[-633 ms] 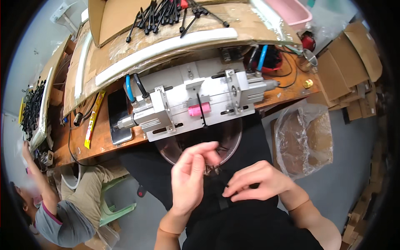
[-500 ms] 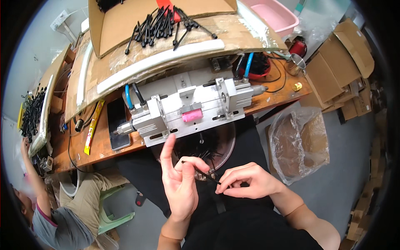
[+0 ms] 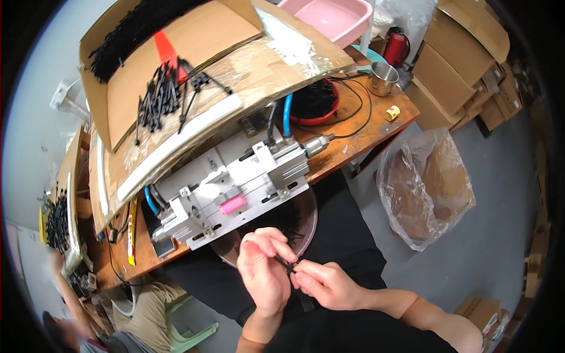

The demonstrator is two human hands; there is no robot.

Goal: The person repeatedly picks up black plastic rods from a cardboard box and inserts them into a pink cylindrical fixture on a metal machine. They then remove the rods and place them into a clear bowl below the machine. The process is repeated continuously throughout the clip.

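One black rod (image 3: 286,264), slanting down rightward — right hand (image 3: 334,286) pinching it, left hand (image 3: 262,279) curled, hold unclear

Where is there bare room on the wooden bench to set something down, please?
The wooden bench is mostly bare right of the aluminium fixture, along the front edge toward the yellow roll; behind, the red bowl and metal cup crowd it.

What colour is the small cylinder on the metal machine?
The cylinder is pink; see head view.
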